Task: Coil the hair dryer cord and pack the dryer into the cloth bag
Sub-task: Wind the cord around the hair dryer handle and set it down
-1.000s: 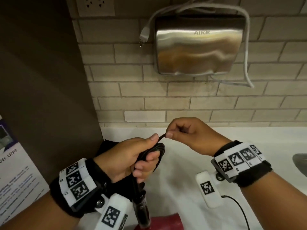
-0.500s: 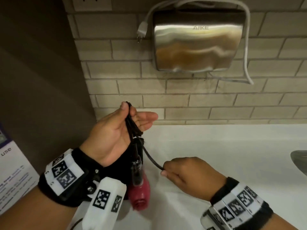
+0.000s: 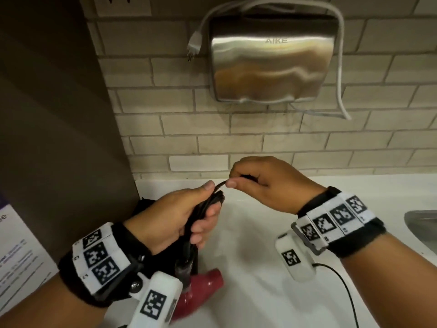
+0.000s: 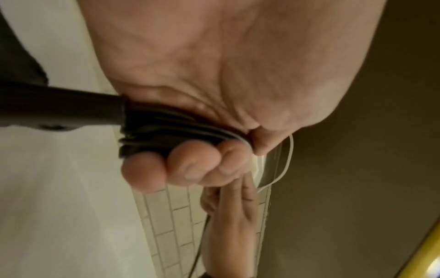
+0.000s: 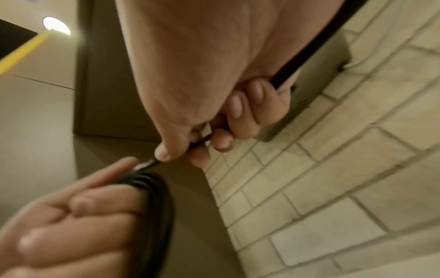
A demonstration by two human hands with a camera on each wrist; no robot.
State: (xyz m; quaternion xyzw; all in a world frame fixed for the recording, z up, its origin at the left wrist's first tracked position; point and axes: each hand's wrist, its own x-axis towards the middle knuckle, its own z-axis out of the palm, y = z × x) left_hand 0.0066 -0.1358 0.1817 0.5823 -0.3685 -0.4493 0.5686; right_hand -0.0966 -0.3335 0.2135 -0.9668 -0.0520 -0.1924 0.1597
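Observation:
My left hand [image 3: 189, 216] grips several loops of the black cord [image 3: 208, 202] bundled in its palm. From that bundle the red hair dryer [image 3: 201, 290] hangs by its dark handle [image 4: 59, 111], low over the white counter. My right hand [image 3: 257, 181] pinches the free run of cord [image 5: 200, 141] between thumb and forefinger, just right of the left thumb. The coil [image 5: 154, 206] curves round the left fingers [image 4: 192, 165] in the wrist views. A dark cloth shape [image 3: 146, 207], possibly the bag, lies behind my left hand, mostly hidden.
A steel hand dryer [image 3: 272, 60] with a white cord and plug [image 3: 194, 43] hangs on the tiled wall ahead. A brown partition [image 3: 54, 114] stands at the left. The white counter [image 3: 260, 268] runs right to a sink edge [image 3: 423, 223].
My right hand rose from low over the counter, bringing the cord up to my left thumb. My left hand dropped and closed round the loops, and the dryer hangs lower.

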